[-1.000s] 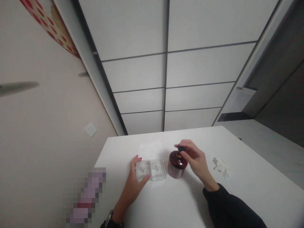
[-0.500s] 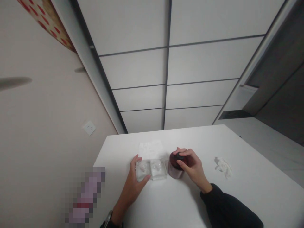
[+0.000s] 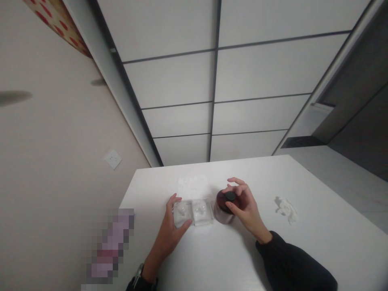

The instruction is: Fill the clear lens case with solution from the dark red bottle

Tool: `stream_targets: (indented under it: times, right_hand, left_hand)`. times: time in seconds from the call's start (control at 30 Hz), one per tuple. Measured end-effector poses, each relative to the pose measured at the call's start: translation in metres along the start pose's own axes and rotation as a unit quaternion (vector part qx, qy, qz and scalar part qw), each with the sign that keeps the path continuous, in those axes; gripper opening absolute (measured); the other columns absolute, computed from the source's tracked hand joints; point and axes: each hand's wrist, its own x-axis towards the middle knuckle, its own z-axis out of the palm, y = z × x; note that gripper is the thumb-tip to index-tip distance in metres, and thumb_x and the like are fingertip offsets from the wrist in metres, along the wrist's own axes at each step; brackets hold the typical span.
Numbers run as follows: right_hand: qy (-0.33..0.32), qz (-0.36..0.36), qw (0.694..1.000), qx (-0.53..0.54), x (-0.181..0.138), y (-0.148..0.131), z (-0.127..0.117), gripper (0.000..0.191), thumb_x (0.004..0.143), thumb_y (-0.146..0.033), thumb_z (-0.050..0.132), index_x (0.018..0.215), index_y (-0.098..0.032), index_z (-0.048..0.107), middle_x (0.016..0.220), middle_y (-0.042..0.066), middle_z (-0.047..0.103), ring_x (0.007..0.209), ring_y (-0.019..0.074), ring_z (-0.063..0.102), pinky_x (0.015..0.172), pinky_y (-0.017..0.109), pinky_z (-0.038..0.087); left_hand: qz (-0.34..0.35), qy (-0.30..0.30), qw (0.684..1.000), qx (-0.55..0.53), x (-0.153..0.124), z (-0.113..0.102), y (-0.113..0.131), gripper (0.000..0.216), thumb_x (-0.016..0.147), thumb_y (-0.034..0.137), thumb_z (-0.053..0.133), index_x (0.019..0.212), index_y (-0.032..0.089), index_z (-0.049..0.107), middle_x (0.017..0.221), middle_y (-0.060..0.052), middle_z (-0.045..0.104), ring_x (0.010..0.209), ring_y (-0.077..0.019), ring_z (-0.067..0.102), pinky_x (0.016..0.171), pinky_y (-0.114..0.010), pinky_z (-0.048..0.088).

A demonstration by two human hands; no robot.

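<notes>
Two hands at work on a white counter (image 3: pixel 206 260), seen from above. The left grip (image 3: pixel 174 227) is closed across the left half of a clear tray (image 3: pixel 203 223), fingers at the far left corner and thumb over the near rim; the wide span presumably steadies the light tray against sliding while leaving its right half uncovered. Small rounded clear forms lie in both halves, too faint to identify. The tray rests flat, its long side running across the counter, so that both halves lie within easy reach.

Just to the right of the tray stands an upright jar (image 3: pixel 222 217), dark red above and paler below, near enough that the other arm need not stretch. The right grip (image 3: pixel 247 205) is curved over the jar's top, thumb on the near side of a black cap (image 3: pixel 230 195) and fingers beyond it, with at least one finger raised; whether it pinches the cap or merely surrounds it cannot be told. Nor can one tell how firmly the cap is seated. Approaching from the right, the forearm stays out of the way of the tray.

A pale sheet (image 3: pixel 193 184) lies behind the tray. A crumpled tissue (image 3: pixel 286 209) lies well apart at right, where it obstructs neither grip.
</notes>
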Motion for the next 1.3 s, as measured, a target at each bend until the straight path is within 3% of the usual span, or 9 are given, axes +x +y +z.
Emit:
stream_targets:
  times: [0.13, 0.27, 0.43, 0.53, 0.6, 0.77, 0.97, 1.13, 1.3]
  right_hand:
    - [-0.041, 0.001, 0.998, -0.037, 0.0009, -0.0009, 0.0002, 0.027, 0.093, -0.044, 0.074, 0.114, -0.029, 0.065, 0.134, 0.014, 0.064, 0.147, 0.033, 0.047, 0.116, 0.056, 0.046]
    - [-0.014, 0.004, 1.0, -0.005, 0.0014, -0.0004, -0.0011, 0.035, 0.088, -0.052, 0.08, 0.105, -0.028, 0.061, 0.139, 0.013, 0.064, 0.128, 0.0308, 0.064, 0.115, 0.055, 0.048]
    - [-0.061, -0.007, 0.997, -0.056, 0.0003, -0.0034, -0.0018, 0.034, 0.101, -0.057, 0.06, 0.116, -0.029, 0.071, 0.15, 0.014, 0.057, 0.142, 0.034, 0.052, 0.112, 0.053, 0.048]
    - [-0.031, 0.0, 0.999, -0.025, -0.0013, -0.0039, 0.0005, 0.021, 0.098, -0.048, 0.068, 0.105, -0.028, 0.069, 0.143, 0.011, 0.061, 0.121, 0.0284, 0.065, 0.107, 0.048, 0.052]
    - [-0.018, 0.007, 1.0, -0.009, -0.002, -0.0043, 0.0015, 0.025, 0.095, -0.05, 0.072, 0.106, -0.028, 0.067, 0.141, 0.011, 0.061, 0.115, 0.0275, 0.067, 0.104, 0.047, 0.053]
    - [-0.052, 0.008, 0.997, -0.058, -0.0012, -0.0079, -0.0016, 0.035, 0.105, -0.054, 0.051, 0.112, -0.028, 0.074, 0.148, 0.012, 0.056, 0.127, 0.0309, 0.059, 0.106, 0.048, 0.049]
    - [-0.032, 0.008, 0.998, -0.06, -0.003, -0.0061, 0.0023, 0.032, 0.097, -0.058, 0.065, 0.098, -0.026, 0.07, 0.131, 0.012, 0.06, 0.124, 0.0334, 0.058, 0.103, 0.05, 0.048]
    - [-0.065, -0.001, 0.997, -0.049, -0.0024, -0.0075, 0.0051, 0.034, 0.103, -0.056, 0.055, 0.107, -0.026, 0.071, 0.149, 0.013, 0.056, 0.129, 0.0317, 0.058, 0.108, 0.049, 0.046]
    - [-0.123, 0.012, 0.992, 0.01, 0.0028, -0.0057, 0.0023, 0.03, 0.107, -0.05, 0.051, 0.11, -0.028, 0.072, 0.148, 0.011, 0.061, 0.125, 0.0281, 0.063, 0.109, 0.046, 0.046]
  left_hand:
    - [0.012, 0.008, 1.0, 0.009, 0.0002, 0.0014, -0.0029, 0.081, 0.091, 0.039, 0.074, 0.156, 0.03, 0.028, 0.148, -0.012, 0.051, 0.142, -0.0338, 0.048, 0.125, -0.062, 0.031]
    - [0.009, 0.016, 1.0, 0.005, -0.0005, 0.0029, -0.0045, 0.082, 0.09, 0.04, 0.075, 0.157, 0.029, 0.029, 0.148, -0.013, 0.051, 0.141, -0.0339, 0.049, 0.124, -0.061, 0.032]
    - [0.003, 0.013, 1.0, -0.005, -0.0007, 0.0024, -0.0035, 0.082, 0.089, 0.04, 0.075, 0.157, 0.03, 0.03, 0.148, -0.012, 0.051, 0.14, -0.0339, 0.05, 0.124, -0.061, 0.031]
    - [0.005, 0.011, 1.0, -0.001, -0.0008, 0.0021, -0.0027, 0.081, 0.09, 0.041, 0.074, 0.157, 0.03, 0.029, 0.148, -0.012, 0.051, 0.14, -0.034, 0.049, 0.124, -0.061, 0.031]
    - [0.007, 0.01, 1.0, 0.005, -0.001, 0.0023, -0.0025, 0.081, 0.091, 0.04, 0.073, 0.157, 0.03, 0.028, 0.149, -0.012, 0.05, 0.14, -0.0338, 0.049, 0.124, -0.061, 0.031]
    - [0.012, 0.011, 1.0, 0.008, -0.0008, 0.0034, -0.0029, 0.081, 0.091, 0.039, 0.075, 0.157, 0.029, 0.029, 0.149, -0.013, 0.05, 0.142, -0.0345, 0.048, 0.124, -0.06, 0.032]
    - [0.006, -0.002, 1.0, 0.004, 0.0002, 0.0018, 0.0005, 0.081, 0.091, 0.041, 0.074, 0.156, 0.029, 0.028, 0.15, -0.013, 0.049, 0.142, -0.0341, 0.047, 0.125, -0.06, 0.031]
    - [0.017, -0.006, 1.0, 0.018, 0.0006, 0.0003, 0.0023, 0.078, 0.092, 0.041, 0.073, 0.155, 0.027, 0.028, 0.149, -0.012, 0.049, 0.144, -0.0338, 0.046, 0.126, -0.059, 0.03]
    - [0.017, -0.007, 0.999, 0.029, 0.0001, 0.0013, 0.002, 0.077, 0.092, 0.038, 0.072, 0.155, 0.027, 0.029, 0.15, -0.013, 0.05, 0.145, -0.0339, 0.047, 0.124, -0.057, 0.034]
